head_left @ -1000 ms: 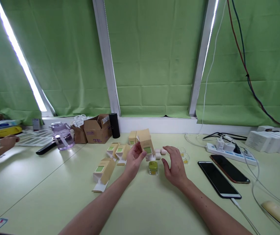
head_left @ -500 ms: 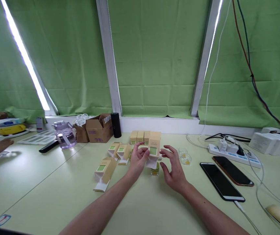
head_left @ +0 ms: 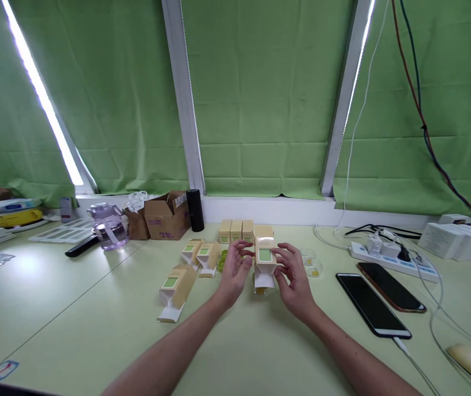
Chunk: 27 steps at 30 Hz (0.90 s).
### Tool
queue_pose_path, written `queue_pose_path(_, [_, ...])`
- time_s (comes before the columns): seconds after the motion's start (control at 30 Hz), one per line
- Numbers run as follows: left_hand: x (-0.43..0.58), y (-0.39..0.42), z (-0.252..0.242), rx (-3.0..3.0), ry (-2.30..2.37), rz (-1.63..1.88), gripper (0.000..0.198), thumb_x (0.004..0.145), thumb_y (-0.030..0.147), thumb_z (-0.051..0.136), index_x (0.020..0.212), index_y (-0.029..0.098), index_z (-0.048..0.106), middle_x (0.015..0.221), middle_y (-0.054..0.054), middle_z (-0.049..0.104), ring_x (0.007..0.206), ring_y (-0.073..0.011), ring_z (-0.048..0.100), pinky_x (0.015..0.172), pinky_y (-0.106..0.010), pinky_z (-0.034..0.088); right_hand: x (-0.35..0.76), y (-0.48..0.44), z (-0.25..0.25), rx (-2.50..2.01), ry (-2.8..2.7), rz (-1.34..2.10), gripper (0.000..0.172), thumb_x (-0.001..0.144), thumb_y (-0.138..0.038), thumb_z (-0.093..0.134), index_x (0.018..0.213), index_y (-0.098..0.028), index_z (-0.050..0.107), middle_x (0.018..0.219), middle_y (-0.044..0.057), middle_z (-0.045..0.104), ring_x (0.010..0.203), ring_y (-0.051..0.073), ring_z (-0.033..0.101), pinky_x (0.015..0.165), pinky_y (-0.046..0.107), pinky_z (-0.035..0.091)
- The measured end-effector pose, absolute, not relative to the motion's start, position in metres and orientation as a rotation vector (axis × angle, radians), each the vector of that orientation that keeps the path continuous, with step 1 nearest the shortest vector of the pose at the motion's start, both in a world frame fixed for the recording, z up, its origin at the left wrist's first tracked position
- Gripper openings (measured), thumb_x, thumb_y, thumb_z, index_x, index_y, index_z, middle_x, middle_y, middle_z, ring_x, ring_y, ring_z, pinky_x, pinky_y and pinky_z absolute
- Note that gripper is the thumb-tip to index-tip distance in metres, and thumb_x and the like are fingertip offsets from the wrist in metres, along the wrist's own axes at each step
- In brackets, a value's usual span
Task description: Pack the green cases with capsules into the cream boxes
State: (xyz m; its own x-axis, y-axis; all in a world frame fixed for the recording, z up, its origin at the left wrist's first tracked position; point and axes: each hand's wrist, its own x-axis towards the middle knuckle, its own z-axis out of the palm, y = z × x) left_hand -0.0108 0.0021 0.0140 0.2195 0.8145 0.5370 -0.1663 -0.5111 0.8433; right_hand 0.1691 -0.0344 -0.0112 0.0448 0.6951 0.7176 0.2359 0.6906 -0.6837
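Both my hands hold a small tan carton with a green label (head_left: 264, 258) upright above the table, its white bottom flap hanging open. My left hand (head_left: 235, 270) grips its left side with curled fingers. My right hand (head_left: 293, 275) pinches its right side. A small green jar (head_left: 260, 288) stands on the table just below the carton, mostly hidden by it. A row of closed tan cartons (head_left: 236, 230) stands behind my hands.
Open cartons (head_left: 176, 289) lie to the left on the pale green table (head_left: 74, 308). Two phones (head_left: 373, 303) and a power strip (head_left: 392, 254) lie to the right. A clear jug (head_left: 107, 226), brown cardboard boxes (head_left: 165, 215) and a black cylinder (head_left: 194, 210) stand at the back.
The carton has shifted right and now hangs over the jar. My right hand has closed onto it. Another person's hand at the far left has left the view.
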Motion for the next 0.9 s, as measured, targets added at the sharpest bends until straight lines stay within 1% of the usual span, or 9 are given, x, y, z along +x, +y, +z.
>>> queue_pose_path(0.07, [-0.013,0.002,0.013,1.741,0.615,1.426,0.048,0.096,0.048,0.064,0.135,0.025,0.046,0.131,-0.014,0.059,0.115,-0.0253,0.062,0.095,-0.041,0.055,0.171,-0.032,-0.012,-0.792,-1.490,0.452,0.034,0.101,-0.031,0.053,0.135,-0.033,0.059,0.145,0.013,0.041,0.102,0.022,0.069,0.080,0.040,0.064])
queue_pose_path(0.13, [-0.015,0.001,0.011,1.823,0.586,1.405,0.049,0.095,0.042,0.066,0.137,0.027,0.045,0.138,-0.014,0.053,0.117,-0.0255,0.062,0.095,-0.042,0.056,0.172,-0.031,-0.013,-0.790,-1.459,0.481,0.034,0.101,-0.033,0.055,0.135,-0.033,0.059,0.144,0.012,0.042,0.102,0.022,0.069,0.080,0.039,0.065])
queue_pose_path(0.23, [-0.015,-0.001,0.011,1.910,0.569,1.378,0.046,0.093,0.035,0.068,0.136,0.029,0.051,0.152,-0.014,0.038,0.115,-0.0247,0.064,0.092,-0.040,0.058,0.173,-0.030,-0.013,-0.786,-1.452,0.512,0.036,0.100,-0.036,0.057,0.136,-0.033,0.060,0.143,0.012,0.042,0.103,0.023,0.069,0.081,0.040,0.065])
queue_pose_path(0.3, [-0.014,-0.002,0.011,1.943,0.595,1.354,0.043,0.092,0.030,0.068,0.133,0.029,0.055,0.154,-0.013,0.035,0.110,-0.0230,0.066,0.091,-0.040,0.059,0.173,-0.031,-0.013,-0.780,-1.469,0.527,0.036,0.100,-0.036,0.056,0.136,-0.034,0.060,0.143,0.012,0.042,0.104,0.023,0.069,0.081,0.039,0.064])
queue_pose_path(0.43, [-0.013,-0.003,0.011,1.954,0.642,1.373,0.037,0.090,0.024,0.069,0.126,0.027,0.063,0.152,-0.013,0.038,0.105,-0.0221,0.068,0.089,-0.040,0.061,0.172,-0.034,-0.011,-0.782,-1.494,0.533,0.036,0.101,-0.036,0.056,0.136,-0.034,0.060,0.143,0.012,0.041,0.108,0.024,0.067,0.081,0.037,0.063])
queue_pose_path(0.53, [-0.012,-0.001,0.010,1.928,0.654,1.409,0.035,0.089,0.022,0.071,0.123,0.026,0.065,0.148,-0.013,0.041,0.103,-0.0207,0.068,0.088,-0.039,0.061,0.171,-0.035,-0.011,-0.792,-1.505,0.541,0.037,0.100,-0.036,0.056,0.137,-0.034,0.059,0.145,0.011,0.040,0.107,0.023,0.068,0.084,0.038,0.063])
queue_pose_path(0.7, [-0.009,0.004,0.006,1.839,0.661,1.467,0.029,0.089,0.025,0.072,0.118,0.025,0.068,0.142,-0.011,0.045,0.098,-0.0179,0.068,0.087,-0.036,0.062,0.170,-0.037,-0.011,-0.788,-1.520,0.562,0.039,0.100,-0.036,0.057,0.139,-0.036,0.057,0.149,0.010,0.037,0.102,0.020,0.070,0.086,0.038,0.062])
queue_pose_path(0.9, [-0.007,0.007,0.004,1.784,0.664,1.498,0.028,0.088,0.027,0.073,0.116,0.024,0.069,0.139,-0.010,0.047,0.092,-0.0150,0.068,0.088,-0.035,0.061,0.170,-0.038,-0.012,-0.804,-1.531,0.554,0.041,0.098,-0.035,0.059,0.139,-0.036,0.059,0.150,0.010,0.037,0.105,0.021,0.067,0.088,0.039,0.062])
